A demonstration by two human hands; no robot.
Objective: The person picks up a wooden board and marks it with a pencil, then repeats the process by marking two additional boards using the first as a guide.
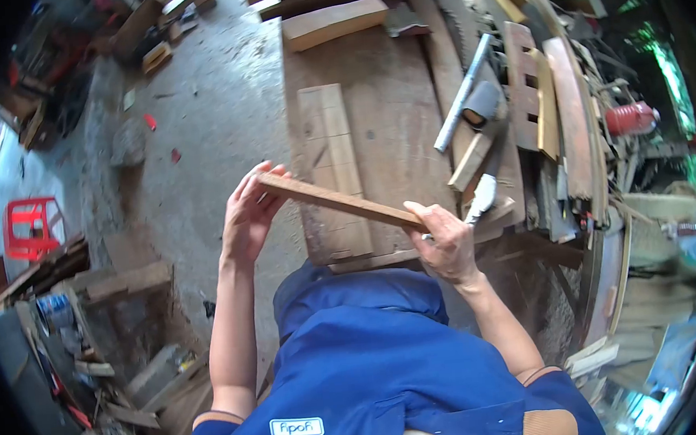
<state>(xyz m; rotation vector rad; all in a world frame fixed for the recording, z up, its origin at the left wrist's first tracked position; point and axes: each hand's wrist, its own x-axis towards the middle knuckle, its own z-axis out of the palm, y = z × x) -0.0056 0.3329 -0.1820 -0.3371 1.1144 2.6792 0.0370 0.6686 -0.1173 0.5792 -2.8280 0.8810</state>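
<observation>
A narrow brown wooden strip (338, 200) spans the space between my hands, above the near part of the wooden workbench (397, 115). Its left end rests in the fingers of my left hand (250, 205), thumb and fingers on either side. At the other end, my right hand (445, 238) pinches the strip between thumb and fingers. The strip slants down to the right in this view. Beneath it, several pale wood pieces (329, 137) lie side by side on the bench.
A thick wood block (335, 24) lies at the bench's far end. Along its right side are a light metallic bar (462, 94), a dark rounded tool (482, 105) and stacked boards (573, 118). A red plastic chair (34, 228) and scrap wood (160, 375) are on the left.
</observation>
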